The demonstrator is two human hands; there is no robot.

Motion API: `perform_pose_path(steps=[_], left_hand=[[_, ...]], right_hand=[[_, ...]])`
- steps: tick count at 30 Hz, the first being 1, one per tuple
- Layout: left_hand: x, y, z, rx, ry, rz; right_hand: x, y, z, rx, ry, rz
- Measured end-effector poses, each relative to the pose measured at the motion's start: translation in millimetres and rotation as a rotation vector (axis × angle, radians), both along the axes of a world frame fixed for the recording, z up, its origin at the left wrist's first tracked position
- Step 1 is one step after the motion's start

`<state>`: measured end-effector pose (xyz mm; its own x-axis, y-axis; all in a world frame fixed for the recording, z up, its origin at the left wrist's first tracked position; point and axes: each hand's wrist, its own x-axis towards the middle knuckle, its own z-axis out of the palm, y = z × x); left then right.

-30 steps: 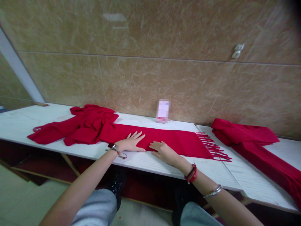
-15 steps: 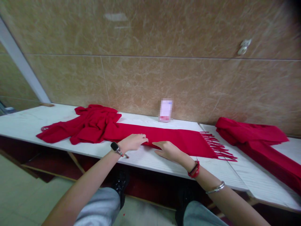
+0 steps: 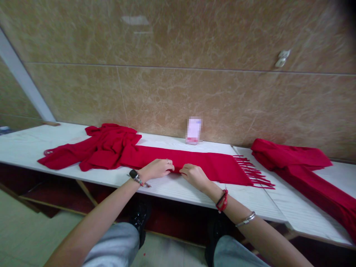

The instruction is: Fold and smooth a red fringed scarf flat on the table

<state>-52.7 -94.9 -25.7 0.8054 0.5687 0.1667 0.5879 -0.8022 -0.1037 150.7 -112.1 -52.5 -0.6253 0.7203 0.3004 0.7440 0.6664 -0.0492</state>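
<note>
A red scarf (image 3: 217, 167) lies along the white tabletop, flat on its right part, with a fringe spread at the right end. Its left part runs into a crumpled red heap. My left hand (image 3: 158, 168) has its fingers curled on the scarf's near edge, pinching the cloth. Close beside it, my right hand (image 3: 194, 176) grips the same edge, thumb and fingers drawn together. A short gap of cloth shows between the two hands.
Another red scarf (image 3: 294, 155) lies folded at the right, trailing toward the near edge. A blurred pink upright object (image 3: 193, 130) leans by the tiled wall. Open shelves (image 3: 172, 222) sit under the white tabletop (image 3: 167, 189). A small white figure (image 3: 283, 58) is on the wall.
My right hand has moved slightly left and its fingers have closed on the scarf's near edge. My left fingers have curled in more. The whole view has shifted a little.
</note>
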Motion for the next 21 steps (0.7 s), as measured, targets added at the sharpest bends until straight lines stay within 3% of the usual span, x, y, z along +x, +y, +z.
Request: perform_pose_path(steps=[9, 17, 21], left_hand=[[4, 1, -4.5, -0.081, -0.095, -0.057], [-5, 5, 3.1, -0.383, -0.106, -0.113], [-9, 8, 7.1, -0.441, -0.081, -0.107]], right_hand=[[2, 1, -2.9, 0.016, 0.085, 0.091], [11, 0, -8.5, -0.068, 0.218, 0.276], [12, 1, -8.9, -0.118, 0.283, 0.296]])
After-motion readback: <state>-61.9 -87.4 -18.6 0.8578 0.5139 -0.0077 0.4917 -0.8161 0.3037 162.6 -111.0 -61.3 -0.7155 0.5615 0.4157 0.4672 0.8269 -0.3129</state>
